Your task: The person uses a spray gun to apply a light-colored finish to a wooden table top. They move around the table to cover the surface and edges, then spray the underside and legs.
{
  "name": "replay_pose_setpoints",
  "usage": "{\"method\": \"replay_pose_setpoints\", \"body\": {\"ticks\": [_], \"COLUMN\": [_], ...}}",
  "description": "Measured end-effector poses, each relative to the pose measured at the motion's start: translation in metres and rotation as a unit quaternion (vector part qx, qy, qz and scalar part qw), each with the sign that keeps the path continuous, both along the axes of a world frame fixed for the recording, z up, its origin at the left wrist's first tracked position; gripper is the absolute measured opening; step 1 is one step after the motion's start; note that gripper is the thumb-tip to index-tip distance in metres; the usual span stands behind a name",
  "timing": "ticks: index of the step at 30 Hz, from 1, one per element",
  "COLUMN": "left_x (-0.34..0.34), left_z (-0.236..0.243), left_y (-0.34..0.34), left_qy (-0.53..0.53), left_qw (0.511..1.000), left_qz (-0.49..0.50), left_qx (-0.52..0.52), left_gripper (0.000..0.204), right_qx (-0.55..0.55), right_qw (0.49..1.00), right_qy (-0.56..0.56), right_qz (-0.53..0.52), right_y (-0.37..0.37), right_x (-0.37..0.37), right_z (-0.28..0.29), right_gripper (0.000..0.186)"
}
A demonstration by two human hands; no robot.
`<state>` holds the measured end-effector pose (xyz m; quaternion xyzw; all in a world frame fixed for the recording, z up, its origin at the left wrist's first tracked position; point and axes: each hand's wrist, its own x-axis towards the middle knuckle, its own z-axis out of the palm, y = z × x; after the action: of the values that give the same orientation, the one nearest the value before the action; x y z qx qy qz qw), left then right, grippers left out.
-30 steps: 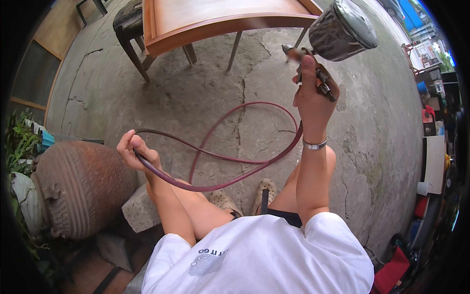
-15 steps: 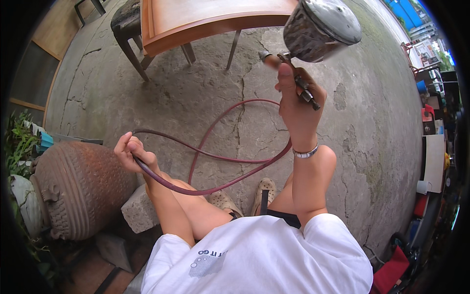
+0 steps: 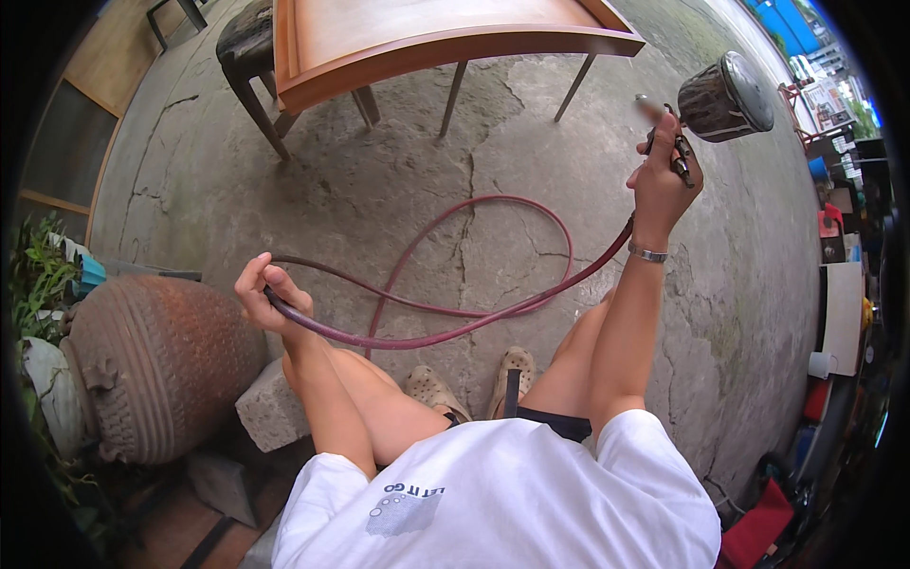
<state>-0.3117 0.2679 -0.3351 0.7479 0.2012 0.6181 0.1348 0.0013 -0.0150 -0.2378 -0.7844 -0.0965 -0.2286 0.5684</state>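
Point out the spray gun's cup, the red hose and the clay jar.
Spray gun's cup [image 3: 709,103]: head view, on its streaked side wall.
Red hose [image 3: 403,342]: head view, on its low curve.
Clay jar [image 3: 175,356]: head view, on its textured body.

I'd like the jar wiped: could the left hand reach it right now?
Probably yes: the jar appears close to the left hand with nothing visible between, though the hose occupies that hand.

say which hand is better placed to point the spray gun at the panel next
Probably the right hand: it grips the spray gun and is nearer the panel, while the left hand holds the hose.
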Motion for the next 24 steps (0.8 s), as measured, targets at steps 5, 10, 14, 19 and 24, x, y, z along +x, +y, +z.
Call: {"method": "replay_pose_setpoints", "body": {"ticks": [5,10,14,19,24], "left_x": [0.000,0.001,0.002,0.006,0.006], "left_z": [-0.005,-0.005,-0.005,-0.003,-0.006], "left_y": [0.012,0.014,0.018,0.015,0.012], "left_qy": [-0.039,-0.058,-0.077,-0.073,-0.037], "left_qw": [0.998,0.996,0.993,0.995,0.998], "left_qz": [-0.053,-0.068,-0.081,-0.069,-0.049], "left_qx": [-0.004,-0.013,-0.022,-0.012,0.003], "left_gripper": [0.028,0.026,0.027,0.027,0.028], "right_qx": [0.048,0.039,0.050,-0.027,0.006], "right_qw": [0.993,0.975,0.941,0.968,0.985], "right_qy": [0.035,0.069,0.088,0.001,-0.035], "right_qz": [0.105,0.208,0.322,0.250,0.167], "right_y": [0.025,0.049,0.060,0.059,0.048], "right_x": [-0.051,-0.096,-0.126,-0.106,-0.054], "right_z": [-0.006,-0.009,-0.001,-0.005,-0.031], "right_gripper": [0.037,0.026,0.024,0.025,0.025]}}
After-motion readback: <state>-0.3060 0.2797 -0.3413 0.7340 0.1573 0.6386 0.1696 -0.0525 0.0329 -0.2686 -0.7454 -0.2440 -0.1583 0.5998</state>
